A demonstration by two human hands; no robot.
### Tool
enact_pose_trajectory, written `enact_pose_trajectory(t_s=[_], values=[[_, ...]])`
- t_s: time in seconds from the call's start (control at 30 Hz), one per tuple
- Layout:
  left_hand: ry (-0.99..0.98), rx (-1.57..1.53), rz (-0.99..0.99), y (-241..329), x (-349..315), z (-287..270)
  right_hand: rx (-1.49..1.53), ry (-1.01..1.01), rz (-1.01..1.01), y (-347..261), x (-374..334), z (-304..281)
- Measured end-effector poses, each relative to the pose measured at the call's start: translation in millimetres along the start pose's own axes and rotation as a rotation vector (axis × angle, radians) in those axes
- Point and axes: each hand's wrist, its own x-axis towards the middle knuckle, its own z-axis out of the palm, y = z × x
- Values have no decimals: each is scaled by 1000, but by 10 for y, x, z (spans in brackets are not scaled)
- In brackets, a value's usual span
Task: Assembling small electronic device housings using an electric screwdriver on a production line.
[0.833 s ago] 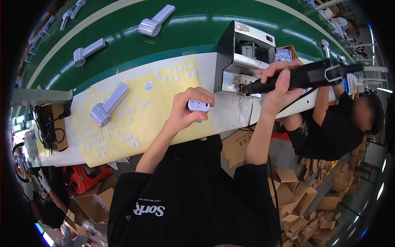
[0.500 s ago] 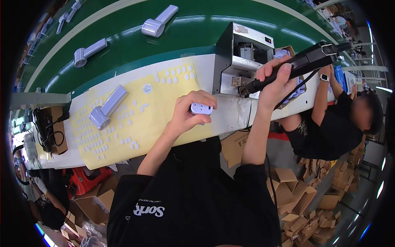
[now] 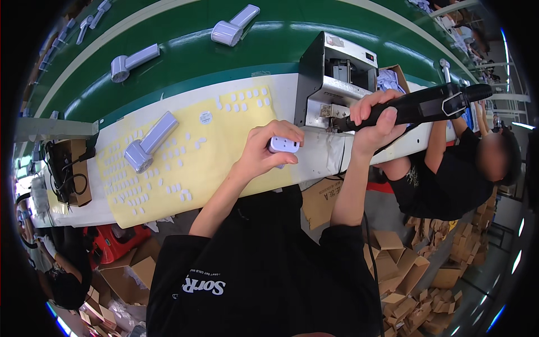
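Note:
My left hand [image 3: 257, 153] is closed around a pale lilac plastic housing [image 3: 284, 145], its end face with small holes turned up; the fingers hide most of it. In my right hand [image 3: 377, 124] I grip a black electric screwdriver [image 3: 421, 106], held almost level. Its tip points left, at the front of a metal screw feeder [image 3: 349, 89]; whether the tip touches there I cannot make out. Left of my left hand, another lilac handheld device [image 3: 149, 141] lies on a yellow sheet [image 3: 224, 168] among many small white pieces.
Beyond the white bench runs a green conveyor [image 3: 185, 62] carrying lilac devices [image 3: 227, 32]. A carton of lilac parts [image 3: 388, 80] stands behind the feeder. Close on the right sits a co-worker [image 3: 443, 185]. A box with black cables [image 3: 76, 174] is at the bench's left end.
The screwdriver's rear end has swung down to nearly level, its tip staying by the feeder. My left hand has shifted slightly right with the housing. Devices on the conveyor have moved right.

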Motion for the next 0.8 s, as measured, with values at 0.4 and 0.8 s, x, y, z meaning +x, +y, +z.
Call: enact_pose_trajectory(t_s=[0.4, 0.8], values=[[-6, 101, 117, 12, -38, 19, 438, -372, 79, -853, -61, 473], [-69, 144, -31, 192, -65, -59, 133, -467, 223, -757, -22, 1011]])
